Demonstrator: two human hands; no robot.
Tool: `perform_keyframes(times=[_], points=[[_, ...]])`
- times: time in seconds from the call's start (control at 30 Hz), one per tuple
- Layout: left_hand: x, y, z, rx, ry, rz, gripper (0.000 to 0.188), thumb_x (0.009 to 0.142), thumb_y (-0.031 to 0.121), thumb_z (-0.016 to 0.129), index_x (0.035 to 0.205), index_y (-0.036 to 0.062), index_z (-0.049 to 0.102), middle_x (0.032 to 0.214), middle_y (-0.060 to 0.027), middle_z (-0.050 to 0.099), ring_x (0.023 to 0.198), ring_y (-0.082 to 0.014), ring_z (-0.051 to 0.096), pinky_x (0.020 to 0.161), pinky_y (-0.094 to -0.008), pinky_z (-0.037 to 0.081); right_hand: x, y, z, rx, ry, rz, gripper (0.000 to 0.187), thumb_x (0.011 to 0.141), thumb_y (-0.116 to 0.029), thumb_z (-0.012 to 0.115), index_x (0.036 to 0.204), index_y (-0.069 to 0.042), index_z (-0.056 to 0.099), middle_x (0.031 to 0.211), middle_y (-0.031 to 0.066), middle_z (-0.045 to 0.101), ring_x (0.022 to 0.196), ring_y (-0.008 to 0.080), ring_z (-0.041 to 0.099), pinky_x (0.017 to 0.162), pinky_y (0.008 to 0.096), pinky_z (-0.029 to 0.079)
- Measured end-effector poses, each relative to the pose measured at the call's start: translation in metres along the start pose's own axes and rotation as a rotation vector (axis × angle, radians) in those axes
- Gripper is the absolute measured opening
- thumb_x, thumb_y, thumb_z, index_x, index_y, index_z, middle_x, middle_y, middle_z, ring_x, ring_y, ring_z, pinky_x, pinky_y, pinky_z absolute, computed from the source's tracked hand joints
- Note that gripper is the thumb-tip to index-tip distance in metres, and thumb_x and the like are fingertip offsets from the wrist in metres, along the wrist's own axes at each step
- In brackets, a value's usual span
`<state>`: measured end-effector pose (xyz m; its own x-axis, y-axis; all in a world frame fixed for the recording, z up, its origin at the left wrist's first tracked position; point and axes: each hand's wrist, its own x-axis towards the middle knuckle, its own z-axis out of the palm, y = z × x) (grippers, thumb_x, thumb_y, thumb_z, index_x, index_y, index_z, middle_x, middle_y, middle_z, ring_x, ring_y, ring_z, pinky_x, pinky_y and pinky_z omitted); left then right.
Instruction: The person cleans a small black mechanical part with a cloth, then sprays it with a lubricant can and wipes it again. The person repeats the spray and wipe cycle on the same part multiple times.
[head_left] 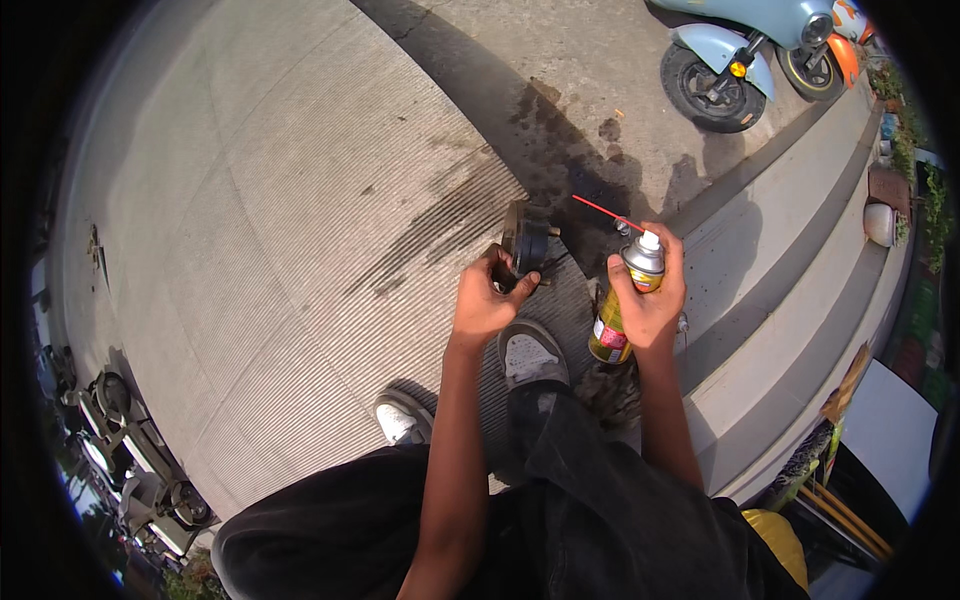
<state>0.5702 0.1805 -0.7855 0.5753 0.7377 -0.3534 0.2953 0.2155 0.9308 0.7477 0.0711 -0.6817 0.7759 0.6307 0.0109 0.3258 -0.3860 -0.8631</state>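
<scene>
Black trousers [560, 520] fill the 6 o'clock edge, closest to the lens, with both bare forearms rising from them. At the centre, the left hand [483, 303] has its grip closed around a dark round metal part [527, 245], held up over the pavement. Just at 3 o'clock from it, the right hand [652, 300] wraps its grip around a yellow spray can [615, 325], upright, one finger near the white nozzle; a thin red straw [598, 209] juts from the nozzle toward 10 o'clock, its tip near the part but apart from it. Below the hands, two grey-and-white shoes [530, 355] stand on ribbed concrete pavement [300, 250] streaked with dark stains. Concrete steps [790, 280] run at 3 o'clock. A pale blue scooter [740, 50] is parked at 1 o'clock.
</scene>
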Motion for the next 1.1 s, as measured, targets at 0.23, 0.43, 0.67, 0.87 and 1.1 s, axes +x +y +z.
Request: perform_keyframes(times=[0.23,0.43,0.67,0.87,1.1], points=[[-0.034,-0.003,-0.003,0.006,0.168,-0.043,0.033,0.086,0.004,0.087,0.083,0.0034,0.054,0.072,0.0018,0.049,0.068,-0.0074,0.043,0.062,-0.0274,0.039,0.034,-0.021,0.029,-0.21,-0.281,-0.302,0.05,0.082,-0.017,0.085,0.128,-0.017,0.067,0.105,0.014,0.071,0.086,0.0373,0.074,0.071,0.046,0.058],[-0.067,-0.005,-0.073,-0.076,0.22,-0.232,0.034,0.087,0.006,0.088,0.08,0.0046,0.054,0.069,0.0043,0.051,0.065,-0.0061,0.045,0.06,-0.0267,0.039,0.039,-0.006,0.116,-0.445,-0.602,-0.516,0.055,0.085,-0.03,0.082,0.136,-0.028,0.063,0.098,0.0179,0.066,0.069,0.0392,0.072,0.057,0.0501,0.057],[-0.08,-0.015,-0.098,-0.06,0.364,-0.241,0.036,0.087,0.006,0.087,0.077,0.0054,0.052,0.067,0.0039,0.051,0.063,-0.0062,0.043,0.057,-0.0278,0.037,0.033,0.02,0.113,-0.519,-0.481,-0.437,0.053,0.085,-0.027,0.081,0.135,-0.029,0.063,0.096,0.018,0.064,0.068,0.04,0.072,0.055,0.0503,0.056],[-0.082,-0.021,-0.098,-0.071,0.307,-0.232,0.034,0.085,0.006,0.088,0.077,0.0044,0.054,0.068,0.003,0.053,0.064,-0.006,0.045,0.058,-0.0268,0.039,0.005,0.018,0.127,-0.524,-0.303,-0.389,0.049,0.087,-0.029,0.081,0.133,-0.026,0.063,0.097,0.0157,0.065,0.071,0.039,0.072,0.055,0.0501,0.055],[-0.076,-0.017,-0.077,0.117,0.259,-0.209,0.03,0.082,0.005,0.09,0.08,0.0008,0.06,0.068,0.0015,0.057,0.064,-0.0073,0.05,0.058,-0.0287,0.042,-0.011,0.016,0.145,-0.531,-0.246,-0.361,0.051,0.087,-0.03,0.082,0.134,-0.028,0.063,0.097,0.014,0.063,0.07,0.0375,0.073,0.053,0.0481,0.056]])
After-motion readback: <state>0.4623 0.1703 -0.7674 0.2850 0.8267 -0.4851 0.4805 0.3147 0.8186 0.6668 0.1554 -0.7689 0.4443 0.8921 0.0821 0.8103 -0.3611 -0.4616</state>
